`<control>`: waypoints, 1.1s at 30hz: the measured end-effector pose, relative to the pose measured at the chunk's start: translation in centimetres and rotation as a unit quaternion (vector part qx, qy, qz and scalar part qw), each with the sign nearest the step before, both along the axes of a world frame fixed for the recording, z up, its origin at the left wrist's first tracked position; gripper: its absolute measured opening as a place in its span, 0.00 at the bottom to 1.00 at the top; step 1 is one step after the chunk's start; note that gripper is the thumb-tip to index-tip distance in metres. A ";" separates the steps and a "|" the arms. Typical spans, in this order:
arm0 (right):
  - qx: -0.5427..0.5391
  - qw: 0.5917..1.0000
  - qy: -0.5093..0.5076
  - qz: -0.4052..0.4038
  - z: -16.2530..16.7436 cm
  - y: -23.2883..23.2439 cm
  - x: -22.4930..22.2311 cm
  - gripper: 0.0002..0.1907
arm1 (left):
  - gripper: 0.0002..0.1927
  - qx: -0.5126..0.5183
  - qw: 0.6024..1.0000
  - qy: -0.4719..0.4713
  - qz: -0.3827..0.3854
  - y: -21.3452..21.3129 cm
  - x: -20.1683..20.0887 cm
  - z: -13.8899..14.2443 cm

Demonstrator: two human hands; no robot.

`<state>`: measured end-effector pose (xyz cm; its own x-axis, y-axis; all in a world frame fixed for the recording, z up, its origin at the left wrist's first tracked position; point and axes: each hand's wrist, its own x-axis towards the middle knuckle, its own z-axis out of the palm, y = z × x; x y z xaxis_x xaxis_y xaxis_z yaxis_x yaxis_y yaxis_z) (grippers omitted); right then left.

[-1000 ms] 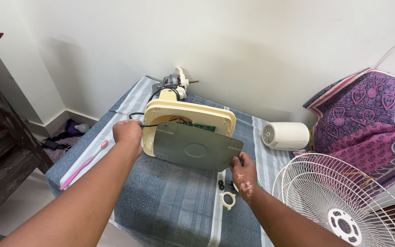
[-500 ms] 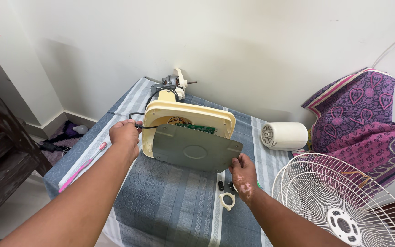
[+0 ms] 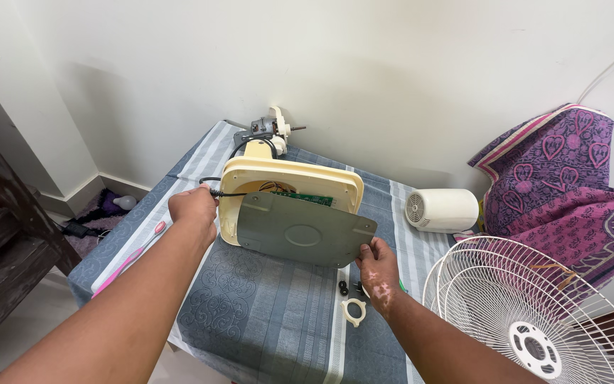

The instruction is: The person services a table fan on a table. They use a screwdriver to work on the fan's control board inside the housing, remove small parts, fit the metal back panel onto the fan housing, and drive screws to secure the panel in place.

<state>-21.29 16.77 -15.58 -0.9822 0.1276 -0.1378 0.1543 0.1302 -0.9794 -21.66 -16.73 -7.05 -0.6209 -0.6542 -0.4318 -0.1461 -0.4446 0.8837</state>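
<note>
At 9 o'clock of fan base [image 3: 250, 206], left hand [image 3: 194, 210] clenched on black power cord [image 3: 216, 192] at cream housing edge. Grey bottom cover [image 3: 300, 229] hangs loose, circuit board [image 3: 305, 198] exposed behind. Right hand [image 3: 379, 267] pinches cover's 4 o'clock corner. Risk: cord tug strains wiring; cover slips onto small black screws [image 3: 343, 287] and white plastic ring [image 3: 354, 311], scattering them off table.

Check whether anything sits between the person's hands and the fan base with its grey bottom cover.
Nothing visible does. The left hand is already at the cream fan base beside the black cord, and the right hand touches the lower corner of the grey bottom cover. The small loose parts lie below, on the cloth.
</note>
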 end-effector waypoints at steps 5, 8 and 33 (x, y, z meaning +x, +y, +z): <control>-0.006 1.000 0.006 -0.001 0.0 0.0 0.1 0.12 | 0.12 0.039 0.999 -0.017 0.017 -0.1 0.2 0.1; -0.013 1.000 0.009 0.000 -0.2 0.1 0.0 0.13 | 0.14 0.060 0.998 -0.026 0.012 -0.2 0.1 0.2; -0.004 1.000 -0.002 -0.006 -0.1 0.0 -0.3 0.13 | 0.13 0.167 0.975 0.133 -0.066 -0.6 -0.4 -0.7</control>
